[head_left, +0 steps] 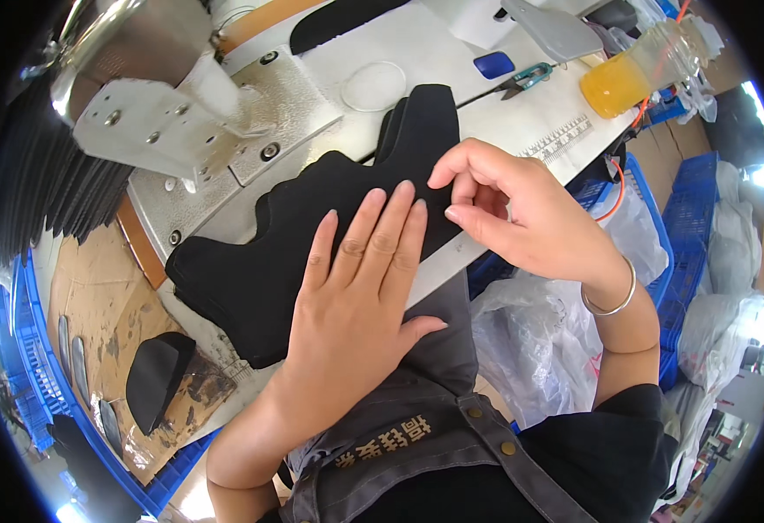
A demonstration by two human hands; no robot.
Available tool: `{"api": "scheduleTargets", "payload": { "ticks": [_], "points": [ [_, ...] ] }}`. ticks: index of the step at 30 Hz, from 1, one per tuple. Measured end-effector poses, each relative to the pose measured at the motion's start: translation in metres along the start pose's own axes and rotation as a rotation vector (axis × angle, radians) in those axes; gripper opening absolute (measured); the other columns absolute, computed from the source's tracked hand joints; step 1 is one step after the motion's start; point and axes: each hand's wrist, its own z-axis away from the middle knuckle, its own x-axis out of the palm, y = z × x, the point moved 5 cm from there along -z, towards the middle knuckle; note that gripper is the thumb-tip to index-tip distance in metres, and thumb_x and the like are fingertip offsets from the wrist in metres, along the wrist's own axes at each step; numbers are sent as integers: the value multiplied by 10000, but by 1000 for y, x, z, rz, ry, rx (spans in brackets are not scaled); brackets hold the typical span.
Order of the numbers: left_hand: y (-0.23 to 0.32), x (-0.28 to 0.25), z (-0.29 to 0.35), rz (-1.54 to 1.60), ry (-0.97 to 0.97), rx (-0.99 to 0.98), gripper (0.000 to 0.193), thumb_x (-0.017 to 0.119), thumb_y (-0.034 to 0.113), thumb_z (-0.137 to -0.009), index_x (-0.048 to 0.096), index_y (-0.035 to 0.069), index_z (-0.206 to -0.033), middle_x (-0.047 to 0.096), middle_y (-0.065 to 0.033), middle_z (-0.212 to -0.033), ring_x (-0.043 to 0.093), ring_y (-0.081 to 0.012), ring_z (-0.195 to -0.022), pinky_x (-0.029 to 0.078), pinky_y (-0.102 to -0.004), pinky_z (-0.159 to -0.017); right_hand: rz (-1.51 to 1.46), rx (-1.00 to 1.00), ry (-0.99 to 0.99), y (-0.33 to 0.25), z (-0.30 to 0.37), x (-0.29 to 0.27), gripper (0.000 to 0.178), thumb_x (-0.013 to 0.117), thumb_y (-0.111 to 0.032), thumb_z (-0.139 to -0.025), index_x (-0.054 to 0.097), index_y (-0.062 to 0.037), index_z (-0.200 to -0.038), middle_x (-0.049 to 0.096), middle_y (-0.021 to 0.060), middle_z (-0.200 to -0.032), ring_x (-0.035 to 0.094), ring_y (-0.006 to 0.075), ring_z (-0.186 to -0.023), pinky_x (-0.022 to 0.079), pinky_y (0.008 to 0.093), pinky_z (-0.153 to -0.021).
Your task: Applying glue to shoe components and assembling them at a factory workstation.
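A stack of black, wavy-edged cut pieces (251, 270) lies across the white machine table (434, 52), close to its front edge. My left hand (360, 261) rests flat on top of the stack, its fingers stretched out side by side. Over the right end of the stack, my right hand (512, 205) hovers with bent fingers. Its thumb and forefinger tips are apart, with a gap between them, and nothing shows in them. A metal bangle (613, 301) circles my right wrist. The sewing machine head (146, 113) stands just beyond the stack on the left.
Thread snips (528, 78), a blue oval piece (493, 64) and a jar of orange liquid (613, 85) are at the back right. A ruler strip (560, 138) marks the table. Clear plastic bags (539, 340) and blue crates (682, 235) stand right; cardboard (112, 331) with a black piece (159, 375) lies left.
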Motion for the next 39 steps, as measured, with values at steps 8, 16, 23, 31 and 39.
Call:
{"api": "scheduleTargets", "payload": {
  "ticks": [8, 16, 23, 31, 39],
  "points": [
    [0, 5, -1, -39, -21, 3, 911, 739, 449, -638, 406, 136, -1426, 361, -70, -1490, 353, -248, -1364, 255, -463, -1112, -18, -34, -23, 4, -3, -1, 213, 619, -4, -822, 518, -19, -1009, 555, 47, -650, 557, 142, -541, 426, 288, -501],
    [-1, 5, -1, -41, -35, 10, 835, 703, 445, -693, 421, 153, -1424, 361, -87, -1491, 351, -275, -1365, 256, -475, -1105, 38, -97, -18, 3, -3, 1, 215, 624, -2, -801, 523, -25, -990, 538, 60, -637, 542, 180, -536, 424, 309, -509],
    [-3, 5, -1, -6, -28, 18, 789, 684, 430, -722, 436, 149, -1417, 362, -105, -1492, 355, -300, -1362, 276, -492, -1086, 260, -117, 30, -2, 0, 3, 247, 641, -2, -751, 530, -50, -966, 547, 75, -760, 570, 219, -636, 448, 341, -565],
    [-3, 3, 3, 42, 24, 44, 802, 709, 404, -696, 442, 147, -1408, 373, -94, -1482, 359, -285, -1354, 290, -473, -1086, 745, -659, 258, -4, 27, 12, 457, 762, -117, -635, 633, -9, -1060, 607, 89, -1137, 612, 252, -968, 516, 366, -777],
    [-18, -17, 19, 244, 197, 22, 862, 706, 390, -783, 320, -34, -1427, 426, -180, -1430, 439, -335, -1304, 354, -480, -1053, 858, -784, 116, -20, 16, 3, 341, 717, -100, -664, 651, -13, -987, 652, 81, -1056, 620, 234, -894, 515, 380, -808]
  ]
}}
